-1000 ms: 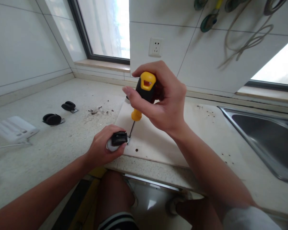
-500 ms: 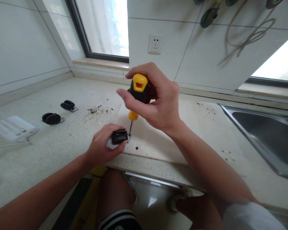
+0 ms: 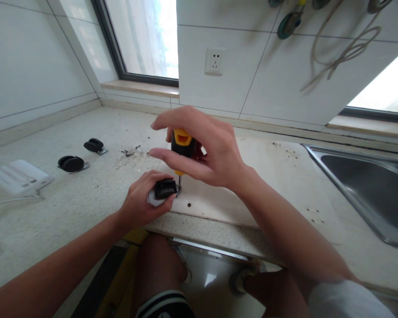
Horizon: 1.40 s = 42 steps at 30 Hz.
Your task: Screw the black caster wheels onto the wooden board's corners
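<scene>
My left hand [image 3: 145, 194] is closed round a black caster [image 3: 166, 189], pressing it to the near left corner of a white board [image 3: 219, 201]. The caster's metal plate lies against the board. Above it, my right hand [image 3: 205, 148] is round a yellow and black screwdriver [image 3: 183, 143]. The thumb and index finger stretch past the handle, and the other fingers are partly hidden behind it. The screwdriver stands nearly upright, its shaft reaching down to the edge of the caster's plate. The tip is too small to make out.
Two more black casters [image 3: 70, 164] lie on the speckled countertop [image 3: 119, 128] at left, near a white power bank [image 3: 21, 177] with a cable. Dark debris [image 3: 129, 153] is scattered behind my left hand. A steel sink [image 3: 368, 207] is at right. The board has several small holes.
My right hand has moved down and slightly left, its thumb and index finger stretching further out. The screwdriver handle appears lower and more covered by the hand. My left hand and the caster stay put.
</scene>
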Motion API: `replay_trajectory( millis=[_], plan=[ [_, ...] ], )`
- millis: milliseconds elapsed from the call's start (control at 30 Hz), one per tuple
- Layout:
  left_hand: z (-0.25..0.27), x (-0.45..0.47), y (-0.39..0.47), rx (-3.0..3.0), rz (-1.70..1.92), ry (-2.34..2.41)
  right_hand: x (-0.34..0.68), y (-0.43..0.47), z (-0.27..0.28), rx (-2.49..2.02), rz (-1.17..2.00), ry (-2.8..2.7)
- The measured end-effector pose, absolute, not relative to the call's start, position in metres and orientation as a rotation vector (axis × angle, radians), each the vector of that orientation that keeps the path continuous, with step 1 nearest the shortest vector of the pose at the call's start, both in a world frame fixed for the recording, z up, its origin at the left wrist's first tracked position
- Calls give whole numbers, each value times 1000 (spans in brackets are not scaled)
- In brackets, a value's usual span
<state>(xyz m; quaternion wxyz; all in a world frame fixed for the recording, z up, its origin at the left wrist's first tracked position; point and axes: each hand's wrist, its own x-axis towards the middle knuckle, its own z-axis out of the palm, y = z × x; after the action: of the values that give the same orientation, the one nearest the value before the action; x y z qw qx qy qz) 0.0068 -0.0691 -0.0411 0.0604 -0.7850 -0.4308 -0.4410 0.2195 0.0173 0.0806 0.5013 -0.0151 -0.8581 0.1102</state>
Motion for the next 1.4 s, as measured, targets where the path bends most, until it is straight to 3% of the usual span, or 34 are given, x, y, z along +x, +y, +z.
replay_trajectory(
  millis=[167, 367, 500, 667, 933, 1100, 1267, 1400],
  plan=[
    [-46, 4, -68, -2354, -1355, -1278, 234, 7, 100, 7, 422, -2377],
    [-49, 2, -68, -2304, -1319, -1387, 236, -3, 107, -169, 177, -2398],
    [-44, 5, -68, -2356, -1363, -1346, 236, -3, 107, -136, 190, -2395],
    [-41, 6, -68, -2352, -1339, -1302, 235, -1, 107, -207, -65, -2309],
    [-41, 5, -68, -2366, -1338, -1283, 238, 0, 109, -113, -174, -2259],
    [-43, 4, -68, -2360, -1331, -1280, 240, -4, 114, -68, 104, -2391],
    [-44, 4, -68, -2348, -1338, -1292, 237, -9, 118, -251, -118, -2311],
    [-43, 5, -68, -2363, -1337, -1277, 239, -10, 119, -199, 71, -2452]
  ],
)
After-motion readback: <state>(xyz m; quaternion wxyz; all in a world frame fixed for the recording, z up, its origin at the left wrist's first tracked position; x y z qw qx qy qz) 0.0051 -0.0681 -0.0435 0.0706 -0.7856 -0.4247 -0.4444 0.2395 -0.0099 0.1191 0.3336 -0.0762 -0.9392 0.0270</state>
